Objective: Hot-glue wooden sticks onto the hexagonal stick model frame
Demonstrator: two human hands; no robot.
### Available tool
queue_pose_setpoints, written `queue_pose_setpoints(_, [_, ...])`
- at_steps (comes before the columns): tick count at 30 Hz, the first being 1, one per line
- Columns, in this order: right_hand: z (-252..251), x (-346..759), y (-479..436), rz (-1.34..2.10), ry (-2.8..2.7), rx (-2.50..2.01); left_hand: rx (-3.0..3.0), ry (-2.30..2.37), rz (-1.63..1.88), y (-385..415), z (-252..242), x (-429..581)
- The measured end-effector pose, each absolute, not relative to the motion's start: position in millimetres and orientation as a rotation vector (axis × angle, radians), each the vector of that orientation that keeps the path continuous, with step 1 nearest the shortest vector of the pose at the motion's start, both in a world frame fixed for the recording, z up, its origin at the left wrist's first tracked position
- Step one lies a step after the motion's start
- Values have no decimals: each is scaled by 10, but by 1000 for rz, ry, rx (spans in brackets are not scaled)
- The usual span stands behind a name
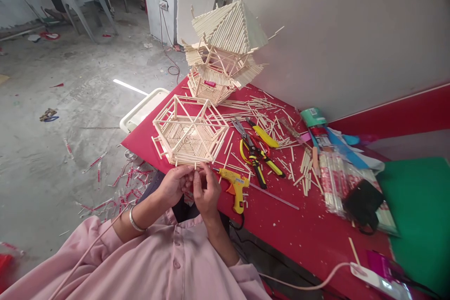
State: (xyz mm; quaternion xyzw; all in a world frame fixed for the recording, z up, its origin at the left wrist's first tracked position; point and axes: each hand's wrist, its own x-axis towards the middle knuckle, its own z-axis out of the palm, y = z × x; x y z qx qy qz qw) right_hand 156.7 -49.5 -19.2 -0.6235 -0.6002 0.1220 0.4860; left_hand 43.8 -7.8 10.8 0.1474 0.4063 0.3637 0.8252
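Observation:
A hexagonal frame of pale wooden sticks [188, 138], with a floor of sticks and crossing bars on top, sits at the table's near left corner. At its near edge, my left hand [176, 186] and my right hand [207, 191] are close together, fingertips pinched around a short wooden stick [196, 166] on the frame's rim. Exactly which fingers bear on it is partly hidden. Just right of my right hand lies a yellow glue gun [236, 186], its nozzle towards the frame and a clear glue stick out of its back.
Behind the frame stands a tiered stick pagoda [228, 33]. Yellow-and-black handled cutters [251, 147] lie among loose sticks [260, 108]. Bagged sticks [332, 180] and a green tape roll [312, 116] are on the right. A white stool [144, 110] touches the table's left side.

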Motion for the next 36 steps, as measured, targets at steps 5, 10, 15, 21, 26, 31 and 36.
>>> queue_pose_setpoints(5, [-181, 1569, -489, 281, -1469, -1513, 308, 877, 770, -80, 107, 438])
queue_pose_setpoints(10, [-163, 1567, -484, 247, -1483, -1514, 287, 879, 791, -85, 103, 446])
queue_pose_setpoints(15, [-164, 1566, -487, 270, -1474, -1520, 290, 896, 792, -84, 95, 448])
queue_pose_setpoints(21, [-165, 1562, -490, 257, -1481, -1542, 286, 892, 792, -84, 95, 451])
queue_pose_setpoints(26, [-167, 1561, -488, 276, -1469, -1527, 285, 894, 785, -80, 83, 449])
queue_pose_setpoints(31, [-175, 1562, -492, 284, -1472, -1530, 290, 891, 782, -78, 88, 441])
queue_pose_setpoints(36, [-168, 1559, -491, 272, -1474, -1549, 292, 889, 787, -80, 106, 443])
